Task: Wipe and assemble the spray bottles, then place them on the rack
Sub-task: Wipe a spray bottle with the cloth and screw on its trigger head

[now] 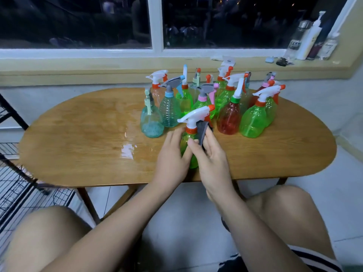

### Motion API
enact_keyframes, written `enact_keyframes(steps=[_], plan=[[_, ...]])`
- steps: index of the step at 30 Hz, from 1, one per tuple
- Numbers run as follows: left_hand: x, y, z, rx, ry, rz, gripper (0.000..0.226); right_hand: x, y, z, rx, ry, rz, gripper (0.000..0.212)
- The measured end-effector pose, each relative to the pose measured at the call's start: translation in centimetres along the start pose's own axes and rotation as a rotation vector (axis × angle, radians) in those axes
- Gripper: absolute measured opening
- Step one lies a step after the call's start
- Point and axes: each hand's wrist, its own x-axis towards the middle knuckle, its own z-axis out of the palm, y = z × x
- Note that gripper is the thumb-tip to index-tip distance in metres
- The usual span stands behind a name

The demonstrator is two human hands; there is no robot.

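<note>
Wiping step: left hand (172, 156) grips the translucent green plastic spray bottle (194, 163), right hand (213, 161) pinches a grey cloth (202, 130) against it. Next, likely, the black wire rack (13, 185).

We see a green bottle (193, 161) with white-and-orange sprayer, a grey cloth (202, 130), a red bottle (228, 119), a teal bottle (151, 122), and a brown wood-grain counter (78, 134).

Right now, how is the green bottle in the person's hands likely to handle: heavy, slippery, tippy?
Probably light: the green bottle looks see-through with no liquid line visible. Possibly slippery: its plastic is smooth and a wet patch shines on the table nearby. Likely tippy when standing alone, since the white trigger head juts sideways above a narrow neck.
</note>
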Motion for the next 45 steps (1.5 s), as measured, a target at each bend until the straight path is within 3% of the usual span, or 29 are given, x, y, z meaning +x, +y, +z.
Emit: enact_keyframes(steps=[7,11,16,21,26,32,37,40,45], plan=[[0.9,-1.2,-0.2,-0.003,0.022,0.021,0.048,1.9,1.1,-0.5,-0.108,-0.068,0.056,0.057],[1.7,-1.4,-0.3,0.000,0.028,0.035,0.043,4.0,0.8,-0.9,-0.101,-0.168,0.030,0.022],[1.6,-1.3,-0.2,-0.015,0.057,0.037,0.046,4.3,1.7,-2.4,-0.187,-0.249,0.033,0.033],[1.9,-1.4,-0.8,-0.054,0.036,0.057,0.045,4.5,3.5,-3.7,-0.365,-0.302,0.118,0.062],[2.0,-1.4,-1.8,-0.086,-0.004,0.023,0.050,6.0,3.0,-4.2,-0.295,-0.435,0.173,0.048],[0.9,-1.2,-2.4,-0.128,-0.090,-0.010,0.048,6.5,1.2,-4.0,-0.201,-0.572,0.015,0.063],[0.2,-0.7,-1.9,-0.047,-0.045,0.060,0.056,5.3,2.3,-3.8,-0.149,-0.548,0.053,0.066],[0.0,-0.9,-2.3,0.049,-0.026,0.047,0.065,4.7,2.9,-4.2,-0.240,-0.598,0.089,0.070],[0.2,-1.4,-2.9,0.018,-0.016,0.030,0.063,5.5,2.8,-5.1,-0.268,-0.647,0.209,0.055]])
